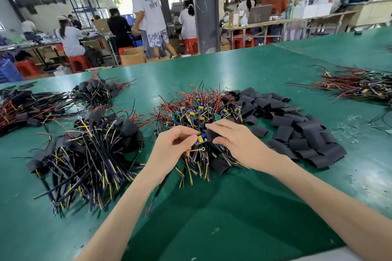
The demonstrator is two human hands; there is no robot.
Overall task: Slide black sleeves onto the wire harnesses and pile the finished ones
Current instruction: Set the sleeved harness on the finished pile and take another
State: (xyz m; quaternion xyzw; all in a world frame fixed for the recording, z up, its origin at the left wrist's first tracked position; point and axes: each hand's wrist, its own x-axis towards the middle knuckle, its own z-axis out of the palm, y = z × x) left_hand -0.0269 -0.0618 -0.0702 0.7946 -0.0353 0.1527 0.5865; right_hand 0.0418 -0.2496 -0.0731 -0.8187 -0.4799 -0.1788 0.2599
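My left hand [177,144] pinches a wire harness [200,139] by its small board with yellow and blue parts; its black cable hangs down below my wrist. My right hand [231,139] pinches a black sleeve [209,134] that sits over the board's right end. Both hands hover above the heap of unsleeved harnesses [199,110] with red wires. A pile of loose black sleeves [297,131] lies to the right. Sleeved harnesses are piled [93,150] at the left.
The green table [244,197] spreads in front of me. More harness heaps lie at the far left [27,106], back left [99,91] and far right [360,85]. Several people work at benches beyond the table's far edge.
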